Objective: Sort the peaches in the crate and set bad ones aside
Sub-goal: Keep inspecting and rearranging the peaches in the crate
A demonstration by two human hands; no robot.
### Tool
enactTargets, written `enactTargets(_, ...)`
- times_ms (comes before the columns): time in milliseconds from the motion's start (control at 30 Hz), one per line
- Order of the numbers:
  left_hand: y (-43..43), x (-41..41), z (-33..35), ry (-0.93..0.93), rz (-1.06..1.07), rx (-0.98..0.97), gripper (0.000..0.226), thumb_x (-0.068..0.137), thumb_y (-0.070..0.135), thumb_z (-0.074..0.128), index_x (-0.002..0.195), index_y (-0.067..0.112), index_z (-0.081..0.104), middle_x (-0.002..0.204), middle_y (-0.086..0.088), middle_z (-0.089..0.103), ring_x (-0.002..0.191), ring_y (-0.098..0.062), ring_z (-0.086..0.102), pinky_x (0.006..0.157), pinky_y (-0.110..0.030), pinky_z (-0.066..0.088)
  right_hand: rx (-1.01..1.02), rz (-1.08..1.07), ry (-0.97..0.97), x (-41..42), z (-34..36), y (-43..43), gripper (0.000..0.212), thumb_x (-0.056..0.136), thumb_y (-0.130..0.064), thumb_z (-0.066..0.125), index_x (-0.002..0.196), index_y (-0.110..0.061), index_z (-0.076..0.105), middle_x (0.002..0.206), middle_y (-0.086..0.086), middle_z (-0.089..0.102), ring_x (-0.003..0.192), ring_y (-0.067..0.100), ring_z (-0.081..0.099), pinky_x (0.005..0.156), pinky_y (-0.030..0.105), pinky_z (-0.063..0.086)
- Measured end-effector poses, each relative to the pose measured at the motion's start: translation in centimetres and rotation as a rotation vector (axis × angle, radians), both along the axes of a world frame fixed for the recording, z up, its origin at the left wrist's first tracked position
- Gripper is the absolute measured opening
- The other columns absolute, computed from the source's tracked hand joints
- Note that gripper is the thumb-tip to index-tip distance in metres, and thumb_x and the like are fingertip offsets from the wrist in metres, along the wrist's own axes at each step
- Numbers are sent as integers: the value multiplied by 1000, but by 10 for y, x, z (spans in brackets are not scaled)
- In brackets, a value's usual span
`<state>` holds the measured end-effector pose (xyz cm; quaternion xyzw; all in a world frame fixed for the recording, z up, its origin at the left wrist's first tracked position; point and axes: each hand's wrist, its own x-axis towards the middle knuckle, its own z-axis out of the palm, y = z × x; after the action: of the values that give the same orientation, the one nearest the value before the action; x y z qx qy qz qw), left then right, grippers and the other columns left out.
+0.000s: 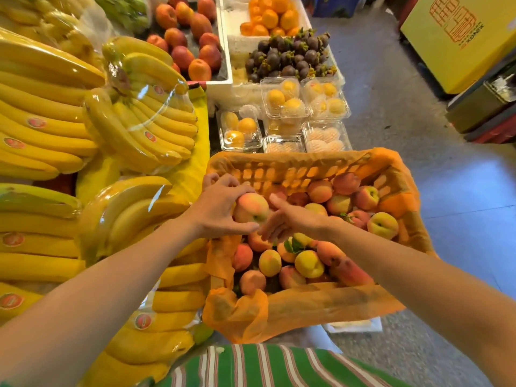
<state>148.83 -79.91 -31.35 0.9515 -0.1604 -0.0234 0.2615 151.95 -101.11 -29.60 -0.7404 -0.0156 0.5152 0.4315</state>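
At centre frame the left hand (216, 212) grips a peach (250, 209), fingers curled over it, above the left end of the crate (307, 169). The right hand (290, 222) lies just right of that peach, fingers straight; whether they touch it is unclear. More peaches (308, 263) fill the crate below both hands. Red oval stickers (36, 122) on the bananas (55, 107) at left are too blurred to read. The yellow box (458, 37) at upper right bears red characters.
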Motion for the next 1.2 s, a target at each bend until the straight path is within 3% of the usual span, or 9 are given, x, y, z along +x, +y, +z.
enactTargets(100,14,-4,-2,-22,93,-82,77,59,74,52,122,30,58,109,6,46,117,-11,38,93,-30,15,-223,448,-290,3,-27,2,47,92,-51,55,118,-13,64,116,5,68,107,22,63,96,43,50)
enactTargets(267,23,-6,-2,-23,153,-120,76,60,73,51,121,28,57,112,9,47,119,-7,33,97,-33,16,-553,979,-645,-8,-62,13,38,88,-51,58,94,-13,55,87,3,60,85,26,54,86,40,38)
enactTargets(400,24,-6,-5,-23,154,-149,74,60,71,53,119,27,58,109,10,44,111,6,22,92,-26,13,-605,985,-805,-21,-79,16,39,81,-48,62,95,-14,50,94,8,63,95,28,59,85,38,34)
enactTargets(533,23,-5,-7,7,160,-139,73,60,72,52,119,29,58,111,6,46,119,-5,31,95,-28,13,-623,975,-871,-32,-98,14,67,72,-56,70,115,-11,46,105,8,64,99,28,58,80,37,30)
enactTargets(700,22,-5,-5,24,176,-163,75,59,73,51,119,28,58,112,5,44,114,-3,27,98,-32,14,-537,936,-872,-23,-93,9,67,68,-58,73,109,-14,44,100,5,61,90,25,53,75,35,28)
enactTargets(867,20,-3,-4,31,188,-160,78,58,74,50,120,28,58,112,3,44,112,-2,25,100,-35,17,-257,611,-554,-10,-65,1,60,72,-41,79,111,-15,42,85,-3,49,80,19,49,64,33,40)
enactTargets(1000,11,2,2,36,229,-217,78,58,71,54,122,28,57,112,1,45,101,1,22,98,-35,24,4,220,-144,9,-31,-21,38,88,-32,67,120,-17,52,111,-2,53,98,17,56,80,25,49)
enactTargets(1100,-1,11,7,63,129,-350,70,61,62,67,120,27,56,113,2,58,105,-11,48,96,-41,43,216,-51,98,15,-20,-44,33,90,-41,55,108,-14,61,99,4,65,91,21,62,88,39,47)
enactTargets(1200,-20,16,13,188,41,-503,65,65,42,80,122,31,51,119,7,58,108,-15,58,86,-37,54,334,-264,272,15,-9,-63,46,92,-52,45,102,-11,64,89,11,60,75,23,56,72,30,50)
